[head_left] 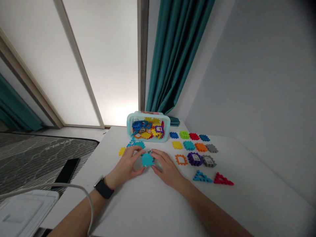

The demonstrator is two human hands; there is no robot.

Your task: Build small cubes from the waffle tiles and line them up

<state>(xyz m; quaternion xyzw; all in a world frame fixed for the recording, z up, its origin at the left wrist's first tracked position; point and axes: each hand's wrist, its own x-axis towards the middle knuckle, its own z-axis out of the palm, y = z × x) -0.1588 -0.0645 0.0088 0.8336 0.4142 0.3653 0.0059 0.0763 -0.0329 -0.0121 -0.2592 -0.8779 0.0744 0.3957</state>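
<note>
The counter (153,200) carries a scatter of toy blocks. A pale cable (85,190) loops across the left forearm, which wears a dark watch (104,187). A white lid (23,210) lies at the left, and a black flat object (67,171) is on the patterned carpet (37,153) beside the counter. A green curtain (177,56) hangs behind.

The turquoise block (147,159) is between both hands, near the middle of the counter. The left hand (129,163) has its grip curved narrowly about the left edge; the right hand (168,168) has its grip likewise about the right edge, thumb and fingers parted by the block.

To the right, thirteen pieces lie apart in four rows: four, four, three, then two triangles, one blue (202,177) and one red (223,179). Behind the left hand are a yellow piece (121,151), partly hidden, and blue pieces (140,144) whose number is unclear.

One container, a pale blue tub (129,126), holds a jumbled pile of blue, yellow, orange, red and purple pieces, too heaped to count.
</note>
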